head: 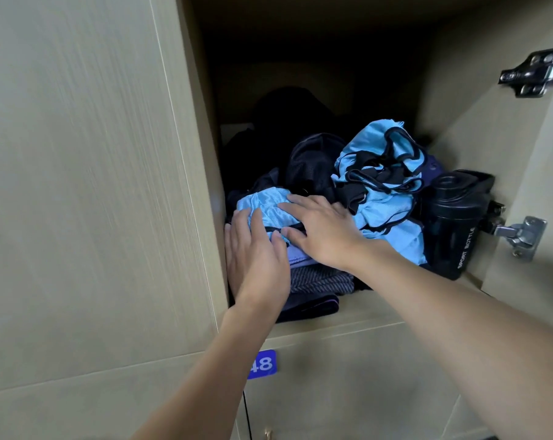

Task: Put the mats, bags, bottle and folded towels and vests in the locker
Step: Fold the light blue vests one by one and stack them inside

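**Both hands flat on a blue vest at the locker's front left**

Two bare forearms reach up from the lower edge of the view into the open locker. The left hand lies against the locker's left wall, fingers straight and resting on a folded light blue vest. The right hand is also flat, fingers spread, pressing on the same vest just beside the left.

The vest tops a stack of folded towels at the shelf's front left corner. Behind it sits a dark bag. A second blue vest, crumpled and edged in black, is heaped to the right, touching a black bottle that stands upright by the right wall. Beyond the bottle, two metal hinges are fixed on the right side. Below the shelf edge is a blue number plate.
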{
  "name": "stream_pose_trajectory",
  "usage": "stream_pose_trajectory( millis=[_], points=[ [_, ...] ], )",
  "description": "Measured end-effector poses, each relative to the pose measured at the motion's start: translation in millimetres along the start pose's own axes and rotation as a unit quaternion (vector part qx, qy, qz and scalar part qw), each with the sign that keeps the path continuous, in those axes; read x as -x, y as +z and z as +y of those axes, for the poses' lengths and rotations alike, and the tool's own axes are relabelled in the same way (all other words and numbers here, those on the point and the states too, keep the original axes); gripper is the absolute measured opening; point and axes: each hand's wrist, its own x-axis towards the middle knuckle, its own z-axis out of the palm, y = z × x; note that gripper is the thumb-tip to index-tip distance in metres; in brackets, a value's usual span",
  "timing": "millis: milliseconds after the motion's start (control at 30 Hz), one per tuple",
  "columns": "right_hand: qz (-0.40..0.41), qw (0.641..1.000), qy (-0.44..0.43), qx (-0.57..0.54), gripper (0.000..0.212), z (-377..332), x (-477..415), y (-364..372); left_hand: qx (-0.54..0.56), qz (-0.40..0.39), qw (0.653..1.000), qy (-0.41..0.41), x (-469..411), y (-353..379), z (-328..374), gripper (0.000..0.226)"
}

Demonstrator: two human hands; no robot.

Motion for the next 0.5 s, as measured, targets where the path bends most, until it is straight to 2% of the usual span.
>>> stream_pose_trajectory(
  millis=[200,500],
  points=[
    [0.051,0.994,-0.016,-0.092,0.058,-2,26,-5,0.003,-0.021,1.0,0.005,-3,-12,4,0.05],
    [0.082,0.992,-0.003,-0.09,0.059,-11,59,-16,-0.043,-0.058,0.996,0.047,3,-33,13,0.056]
  ],
)
